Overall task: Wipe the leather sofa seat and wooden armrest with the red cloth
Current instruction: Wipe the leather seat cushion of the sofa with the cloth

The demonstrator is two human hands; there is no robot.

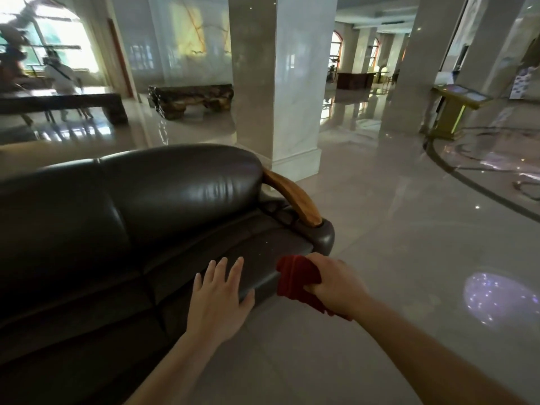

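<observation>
A dark brown leather sofa (163, 206) fills the left half of the view, its seat cushion (263, 247) running toward the right end. A curved wooden armrest (295, 197) sits on that right end. My left hand (219, 296) lies flat on the front edge of the seat, fingers spread, holding nothing. My right hand (336, 285) grips a bunched red cloth (295, 276), which touches the seat's front right corner just below the armrest.
Glossy tiled floor (380, 229) spreads to the right of the sofa. A white marble pillar (280, 83) stands behind the armrest. Farther back are a carved wooden bench (190, 99), a dark bench (64, 103) with a person beyond it, and a golden lectern (455, 109).
</observation>
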